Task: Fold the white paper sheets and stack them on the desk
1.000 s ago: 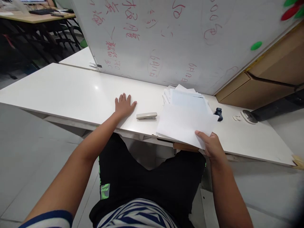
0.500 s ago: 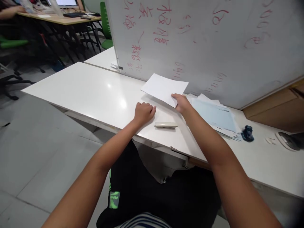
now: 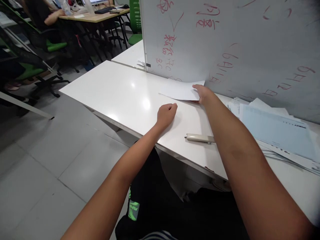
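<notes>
My right hand [image 3: 205,94] pinches the right end of a white sheet of paper [image 3: 178,90], thumb on top. The paper lies low over the table by the foot of the whiteboard; whether it fully touches the tabletop I cannot tell. My left hand [image 3: 166,116] rests on the table as a closed fist, nearer to me than the paper, with nothing showing in it. A slim cream-coloured stapler [image 3: 198,137] lies in front of my hands, its right end hidden behind my right forearm.
Along the back of the white table [image 3: 112,86] stands a whiteboard [image 3: 190,43] with red writing. Papers under a light blue sheet [image 3: 275,125] lie to the right. Beyond the left end are green chairs [image 3: 56,46], a wooden desk [image 3: 97,17] and a seated person.
My view has turned left, so the table things appear farther right. The paper, raised and tilted before, is now lower and flatter in my right hand. My left hand remains a fist.
</notes>
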Tool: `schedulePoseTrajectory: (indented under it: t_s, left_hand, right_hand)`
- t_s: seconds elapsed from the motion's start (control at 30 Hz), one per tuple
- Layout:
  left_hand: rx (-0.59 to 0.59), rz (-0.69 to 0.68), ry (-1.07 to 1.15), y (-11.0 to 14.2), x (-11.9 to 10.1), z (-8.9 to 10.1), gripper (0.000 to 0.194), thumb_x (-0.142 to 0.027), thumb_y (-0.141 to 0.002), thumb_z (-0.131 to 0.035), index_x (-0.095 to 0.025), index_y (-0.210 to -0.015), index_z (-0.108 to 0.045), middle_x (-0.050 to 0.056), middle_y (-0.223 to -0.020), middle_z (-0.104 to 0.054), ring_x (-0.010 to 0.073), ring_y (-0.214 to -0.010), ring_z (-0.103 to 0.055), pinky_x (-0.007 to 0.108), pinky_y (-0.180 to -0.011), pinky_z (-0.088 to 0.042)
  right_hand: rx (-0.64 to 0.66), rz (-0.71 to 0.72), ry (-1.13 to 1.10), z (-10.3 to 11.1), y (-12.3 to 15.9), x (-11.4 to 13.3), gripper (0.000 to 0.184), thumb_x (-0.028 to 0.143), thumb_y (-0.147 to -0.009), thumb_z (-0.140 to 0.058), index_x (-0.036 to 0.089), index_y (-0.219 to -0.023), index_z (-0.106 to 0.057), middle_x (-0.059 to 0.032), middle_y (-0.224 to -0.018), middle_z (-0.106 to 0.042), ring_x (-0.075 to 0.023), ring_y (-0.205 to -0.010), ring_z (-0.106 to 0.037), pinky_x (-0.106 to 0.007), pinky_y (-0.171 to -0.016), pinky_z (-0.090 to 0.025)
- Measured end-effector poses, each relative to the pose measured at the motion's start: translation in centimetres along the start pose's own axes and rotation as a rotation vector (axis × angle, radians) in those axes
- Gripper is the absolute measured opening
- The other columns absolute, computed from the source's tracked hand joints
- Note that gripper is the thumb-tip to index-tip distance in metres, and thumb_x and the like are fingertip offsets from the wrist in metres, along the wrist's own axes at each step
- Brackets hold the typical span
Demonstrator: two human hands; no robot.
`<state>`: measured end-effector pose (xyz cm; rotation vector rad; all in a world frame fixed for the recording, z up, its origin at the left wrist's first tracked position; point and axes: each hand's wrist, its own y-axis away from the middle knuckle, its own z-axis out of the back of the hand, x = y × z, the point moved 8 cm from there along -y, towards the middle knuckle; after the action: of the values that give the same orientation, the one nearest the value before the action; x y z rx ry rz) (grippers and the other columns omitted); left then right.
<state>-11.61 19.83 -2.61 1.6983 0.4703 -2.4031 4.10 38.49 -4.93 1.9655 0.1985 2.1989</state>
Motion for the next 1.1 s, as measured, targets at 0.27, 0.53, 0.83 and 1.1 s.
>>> schedulePoseTrajectory:
  t_s: [0.27,0.53,0.83,1.1]
  left_hand:
    - [-0.019,-0.019,-0.012,-0.2,0.0,0.0,0.044,-0.032,-0.089,-0.046,-0.021,-0.058,-0.017,-0.004,-0.057,-0.016,0.01,-0.053,-0.018,0.028,-0.054,-0.016]
    - [-0.003,-0.039,-0.125,-0.6,-0.1,-0.1,0.043,-0.035,-0.087,-0.046,-0.022,-0.057,-0.019,-0.003,-0.056,-0.018,0.0102,-0.053,-0.02,0.027,-0.052,-0.016]
    - [-0.027,-0.051,-0.126,-0.4,-0.4,0.1,0.043,-0.039,-0.086,-0.048,-0.021,-0.053,-0.027,-0.005,-0.053,-0.022,0.0097,-0.051,-0.023,0.027,-0.051,-0.021]
    - [-0.035,-0.037,-0.134,0.1,-0.8,0.1,0.041,-0.039,-0.085,-0.051,-0.019,-0.051,-0.038,-0.005,-0.049,-0.03,0.0099,-0.05,-0.029,0.026,-0.05,-0.024]
  right_hand:
    - [-0.242,0.263,0.917,5.3,5.1,4.9,0.024,0.026,-0.084,-0.053,0.007,-0.095,-0.063,-0.0169,-0.095,-0.063,-0.0279,-0.095,-0.059,-0.049,-0.085,-0.045]
    - [-0.296,0.529,1.267,21.0,14.0,1.3,0.04,0.043,-0.09,-0.045,0.014,-0.107,-0.067,-0.017,-0.114,-0.064,-0.0291,-0.107,-0.055,-0.043,-0.089,-0.04]
    - [-0.207,0.695,1.004,23.9,18.4,-3.5,0.045,0.049,-0.084,-0.057,0.022,-0.121,-0.062,-0.0096,-0.134,-0.057,-0.0271,-0.127,-0.048,-0.047,-0.107,-0.035]
    - [-0.147,0.554,1.073,23.8,17.8,-3.5,0.048,0.05,-0.09,-0.05,0.021,-0.128,-0.057,-0.0079,-0.139,-0.054,-0.0252,-0.132,-0.045,-0.043,-0.108,-0.031]
